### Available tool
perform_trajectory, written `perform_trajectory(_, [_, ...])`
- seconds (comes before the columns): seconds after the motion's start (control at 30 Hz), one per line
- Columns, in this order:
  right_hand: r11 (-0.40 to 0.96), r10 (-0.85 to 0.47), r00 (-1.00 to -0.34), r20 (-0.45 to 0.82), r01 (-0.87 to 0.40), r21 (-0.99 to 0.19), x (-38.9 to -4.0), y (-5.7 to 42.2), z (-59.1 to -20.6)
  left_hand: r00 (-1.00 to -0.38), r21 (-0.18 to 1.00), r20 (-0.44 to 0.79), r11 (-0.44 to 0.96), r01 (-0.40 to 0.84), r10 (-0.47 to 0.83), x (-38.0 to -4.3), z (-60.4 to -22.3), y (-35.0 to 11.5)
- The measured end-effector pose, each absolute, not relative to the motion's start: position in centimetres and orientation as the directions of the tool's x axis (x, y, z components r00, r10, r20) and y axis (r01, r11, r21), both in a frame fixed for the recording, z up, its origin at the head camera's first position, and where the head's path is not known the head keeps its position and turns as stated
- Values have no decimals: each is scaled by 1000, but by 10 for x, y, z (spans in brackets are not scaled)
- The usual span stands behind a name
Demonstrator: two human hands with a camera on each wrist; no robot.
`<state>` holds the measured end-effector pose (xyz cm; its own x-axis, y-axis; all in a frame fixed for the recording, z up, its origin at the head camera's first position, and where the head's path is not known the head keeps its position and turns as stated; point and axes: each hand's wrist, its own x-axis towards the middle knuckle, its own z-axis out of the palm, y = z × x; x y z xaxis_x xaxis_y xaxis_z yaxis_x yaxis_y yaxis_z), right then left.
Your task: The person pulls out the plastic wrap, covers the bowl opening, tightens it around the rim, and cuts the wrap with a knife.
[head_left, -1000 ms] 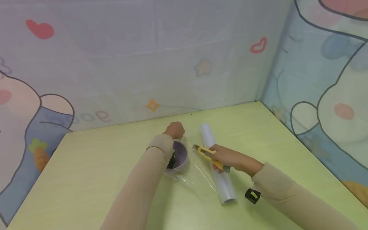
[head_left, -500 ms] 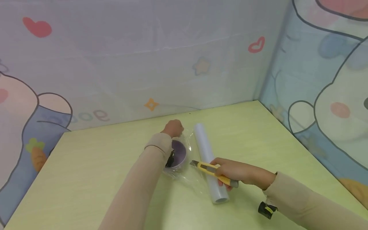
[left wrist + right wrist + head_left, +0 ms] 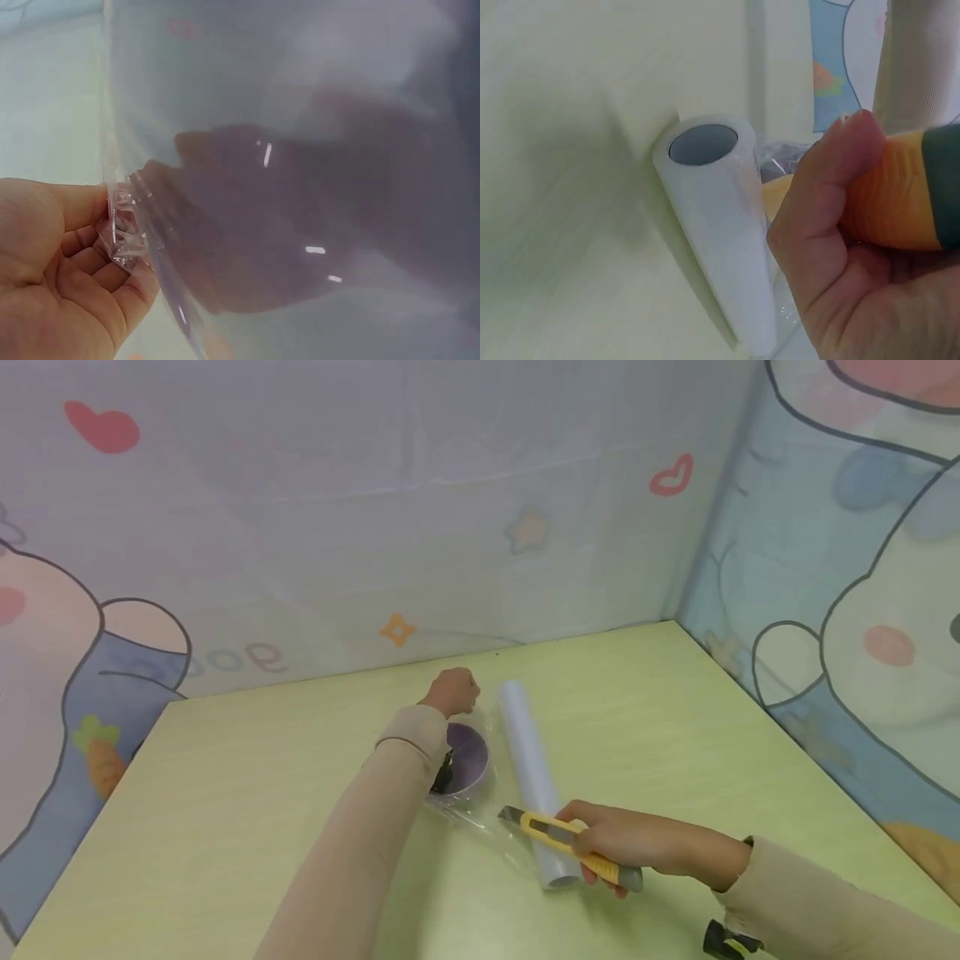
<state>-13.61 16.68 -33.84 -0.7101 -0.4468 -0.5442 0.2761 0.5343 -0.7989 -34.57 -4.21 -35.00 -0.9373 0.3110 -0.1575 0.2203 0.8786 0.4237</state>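
A purple bowl point(image 3: 469, 757) stands mid-table, with clear cling film point(image 3: 483, 831) over and around it. Beyond its far side is my left hand point(image 3: 452, 691), which pinches a bunched film edge point(image 3: 124, 232) between thumb and fingers in the left wrist view. My right hand point(image 3: 626, 842) grips a yellow utility knife point(image 3: 551, 832), blade out and pointing left, across the near part of the cling film roll point(image 3: 527, 752). The blade tip overlaps the film between bowl and roll. In the right wrist view, the thumb lies along the knife's handle point(image 3: 889, 199), close beside the roll's open end.
The pale yellow table point(image 3: 247, 793) meets a printed cloth backdrop point(image 3: 322, 527) behind and another at the right. A black wrist camera point(image 3: 723, 939) hangs below the right sleeve. The left forearm hides part of the bowl's left side.
My right hand has drawn the knife toward me, past the bowl's near side. The roll has shifted slightly left, toward the bowl. My left hand has stayed nearly in place.
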Motion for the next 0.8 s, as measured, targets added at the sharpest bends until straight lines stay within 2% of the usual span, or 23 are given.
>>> perform_trajectory(0.27, [500, -498, -669, -552, 299, -813, -119, 174, -339, -939, 445, -148, 868, 219, 312, -349, -349, -42])
perform_trajectory(0.47, [507, -547, -642, -537, 256, -823, -101, 178, -344, -946, 466, -118, 858, 216, 302, -349, -348, -40])
perform_trajectory(0.8, [535, -571, -642, -511, 181, -825, -89, 199, -346, -944, 462, -116, 858, 223, 308, -358, -356, -40])
